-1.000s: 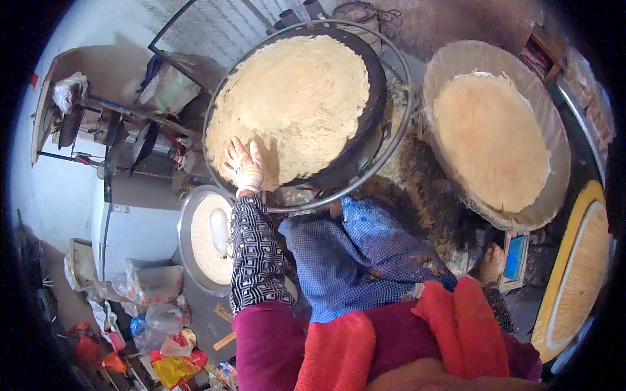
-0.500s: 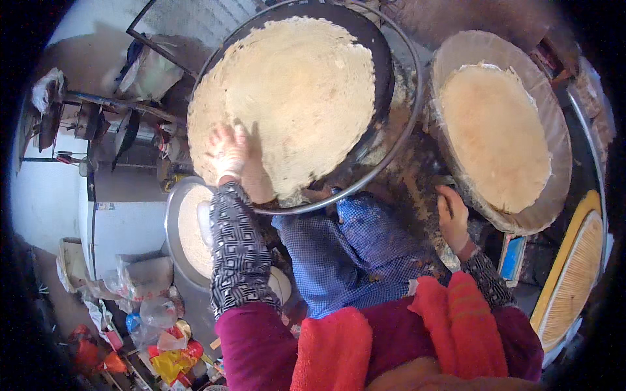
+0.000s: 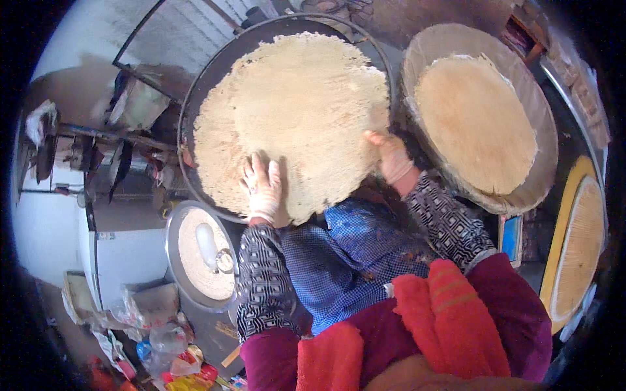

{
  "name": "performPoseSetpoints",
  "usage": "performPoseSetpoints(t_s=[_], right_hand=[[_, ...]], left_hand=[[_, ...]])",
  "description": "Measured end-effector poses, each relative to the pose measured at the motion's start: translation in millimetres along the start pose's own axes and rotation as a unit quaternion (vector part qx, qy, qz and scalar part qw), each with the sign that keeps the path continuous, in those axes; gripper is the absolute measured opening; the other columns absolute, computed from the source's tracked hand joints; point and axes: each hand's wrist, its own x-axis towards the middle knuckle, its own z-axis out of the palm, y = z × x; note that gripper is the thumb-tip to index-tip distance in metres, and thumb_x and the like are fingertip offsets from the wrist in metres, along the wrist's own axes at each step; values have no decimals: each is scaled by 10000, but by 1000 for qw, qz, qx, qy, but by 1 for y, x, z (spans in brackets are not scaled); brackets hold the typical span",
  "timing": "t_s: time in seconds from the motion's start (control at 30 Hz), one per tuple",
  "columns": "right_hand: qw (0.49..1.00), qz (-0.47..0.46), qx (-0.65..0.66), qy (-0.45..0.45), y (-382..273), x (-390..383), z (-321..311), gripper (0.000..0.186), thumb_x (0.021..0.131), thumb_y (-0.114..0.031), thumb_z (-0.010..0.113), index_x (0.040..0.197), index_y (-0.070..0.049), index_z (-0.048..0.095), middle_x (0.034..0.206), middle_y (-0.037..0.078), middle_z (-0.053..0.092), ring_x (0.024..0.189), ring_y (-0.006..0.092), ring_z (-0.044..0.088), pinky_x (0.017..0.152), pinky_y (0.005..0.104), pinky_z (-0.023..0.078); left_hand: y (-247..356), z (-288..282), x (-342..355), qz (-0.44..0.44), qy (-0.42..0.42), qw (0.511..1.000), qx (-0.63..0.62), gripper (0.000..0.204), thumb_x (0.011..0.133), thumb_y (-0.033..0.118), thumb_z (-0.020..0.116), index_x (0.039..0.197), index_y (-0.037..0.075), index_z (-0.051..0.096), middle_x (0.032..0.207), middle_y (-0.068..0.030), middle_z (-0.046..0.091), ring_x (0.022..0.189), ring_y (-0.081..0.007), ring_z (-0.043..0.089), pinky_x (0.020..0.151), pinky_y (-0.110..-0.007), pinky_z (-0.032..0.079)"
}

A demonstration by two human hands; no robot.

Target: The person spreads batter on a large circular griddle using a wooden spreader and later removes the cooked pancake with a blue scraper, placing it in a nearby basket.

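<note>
A large, thin, pale flatbread (image 3: 306, 117) covers most of a round dark griddle (image 3: 212, 78) with a raised metal rim. Its ragged edge overhangs the front of the griddle. My left hand (image 3: 262, 188), with a whitish covering on it, lies flat with fingers spread on the near left part of the bread. At the right edge of the bread is my right hand (image 3: 393, 158), thumb side on top and fingers closed around the edge; the fingers underneath are hidden.
Right of the griddle, a wide shallow basket (image 3: 546, 140) lined with cloth or film holds a tan flatbread (image 3: 479, 124). A metal basin (image 3: 173, 251) of pale batter, with a ladle in it, stands at the left. A yellow-rimmed round board (image 3: 577, 254) leans far right.
My right hand has come up from beside my knee to the bread's right edge. The flatbread has shifted rightward on the griddle, baring its dark left side. My left hand stays flat on it.
</note>
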Motion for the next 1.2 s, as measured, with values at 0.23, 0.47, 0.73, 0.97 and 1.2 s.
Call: performPoseSetpoints(t_s=[0.23, 0.47, 0.73, 0.97, 1.2], right_hand=[[968, -16, -214, -133, -120, 107, -200, 302, 944, -201, 558, 1147, 4, 648, 1121, 96, 667, 1035, 189, 615, 938, 344, 483], [888, -126, -410, 166, -386, 203, -318, 175, 809, -167, 670, 927, -41, 705, 837, 65, 675, 749, 188, 627, 669, 330, 494], [508, -362, -781, -36, -342, 85, -99, 201, 859, -188, 587, 984, -84, 705, 932, 89, 686, 842, 232, 646, 704, 416, 494], [351, -143, -892, -245, -111, 52, -138, 247, 902, -206, 515, 1034, -122, 706, 1015, 110, 695, 923, 270, 662, 734, 491, 494], [535, 117, -830, -101, 12, 44, -265, 224, 873, -194, 566, 978, -113, 747, 1005, 116, 724, 966, 298, 689, 775, 452, 547]], left_hand=[[24, -22, -165, 161, 21, 984, -74, 648, 892, 322, 590, 1417, 12, 369, 1427, -268, 364, 1333, -439, 326, 1116, -563, 218], [-6, 30, -252, 96, -58, 993, 46, 595, 883, 400, 576, 1342, 38, 471, 1400, -189, 439, 1360, -401, 313, 1122, -611, 157], [0, 27, -247, 97, -66, 991, 71, 587, 894, 397, 551, 1344, 31, 458, 1388, -174, 448, 1352, -400, 323, 1128, -592, 168], [9, 24, -249, 98, -50, 992, 69, 563, 898, 371, 562, 1329, 20, 472, 1366, -181, 466, 1331, -416, 350, 1123, -583, 197], [7, 23, -253, 81, -84, 989, 96, 563, 910, 408, 533, 1316, 21, 486, 1388, -187, 446, 1354, -415, 312, 1135, -585, 172]])
